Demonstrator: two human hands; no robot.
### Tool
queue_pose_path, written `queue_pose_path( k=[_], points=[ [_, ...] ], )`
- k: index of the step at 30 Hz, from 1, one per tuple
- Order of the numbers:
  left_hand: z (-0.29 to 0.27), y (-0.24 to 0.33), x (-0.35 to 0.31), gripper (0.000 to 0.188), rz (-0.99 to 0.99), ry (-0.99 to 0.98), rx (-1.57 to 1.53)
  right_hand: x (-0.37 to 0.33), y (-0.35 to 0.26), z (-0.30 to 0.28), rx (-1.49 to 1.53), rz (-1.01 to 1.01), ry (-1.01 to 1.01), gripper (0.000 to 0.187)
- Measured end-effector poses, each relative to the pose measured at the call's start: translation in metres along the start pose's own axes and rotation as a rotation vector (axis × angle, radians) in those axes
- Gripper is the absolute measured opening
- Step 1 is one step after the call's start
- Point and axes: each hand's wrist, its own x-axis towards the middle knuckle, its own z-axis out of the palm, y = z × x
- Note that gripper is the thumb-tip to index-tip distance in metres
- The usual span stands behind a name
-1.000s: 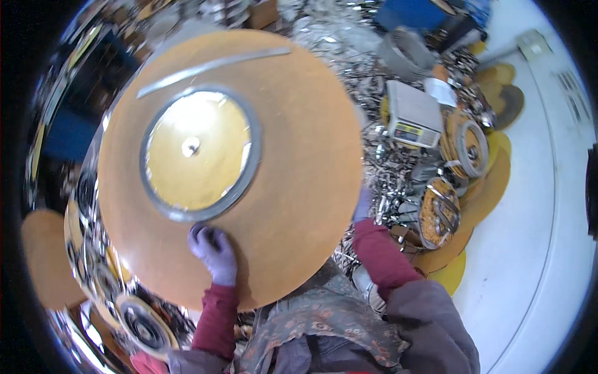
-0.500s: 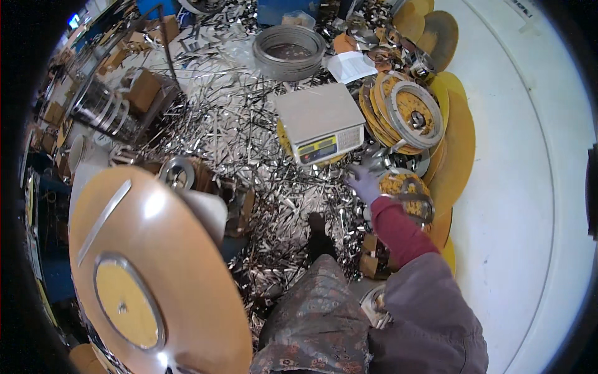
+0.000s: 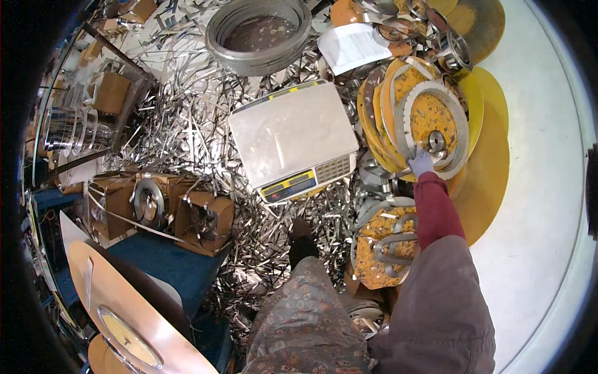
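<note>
My right hand (image 3: 421,163), in a light grey-purple glove, reaches forward to the grey metal ring (image 3: 459,115) on top of a tilted stack of yellow discs (image 3: 381,134). Its fingers close over the ring's lower left band, with the tips at the inner edge. A small round metal hub (image 3: 437,140) sits within the ring on a worn, speckled yellow face. Just nearer to me lies another speckled yellow plate (image 3: 374,252) with bent metal loops (image 3: 389,249) on it. My left hand is out of view.
A white flat-topped scale (image 3: 293,134) stands among metal strip scraps (image 3: 187,134). Beyond it are stacked grey rings (image 3: 215,50) and a paper sheet (image 3: 354,47). Large yellow discs (image 3: 489,168) lean on the white wall (image 3: 536,206). A big tan disc (image 3: 140,305) stands at lower left.
My right hand has gone forward and right from beside the scale to the grey ring. The view has shifted, so the scale looks larger and the tan disc sits lower left.
</note>
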Motion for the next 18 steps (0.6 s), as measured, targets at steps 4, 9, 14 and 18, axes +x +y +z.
queue_pose_path(
  k=[4, 9, 14, 18],
  points=[
    [-0.005, 0.009, 0.01, 0.025, -0.096, -0.022, -0.103, -0.014, 0.012, -0.044, -0.149, -0.224, 0.04, 0.07],
    [0.017, -0.006, 0.037, 0.029, -0.177, 0.23, -0.329, -0.033, 0.016, -0.16, -0.098, -0.155, 0.028, 0.066],
    [0.058, -0.037, 0.051, 0.035, -0.396, 0.3, -0.706, -0.113, -0.088, -0.278, -0.23, -0.389, 0.027, 0.066],
    [0.055, -0.06, 0.076, 0.042, -0.441, 0.427, -1.114, -0.236, -0.232, -0.351, -0.065, -0.866, 0.073, 0.058]
  ],
)
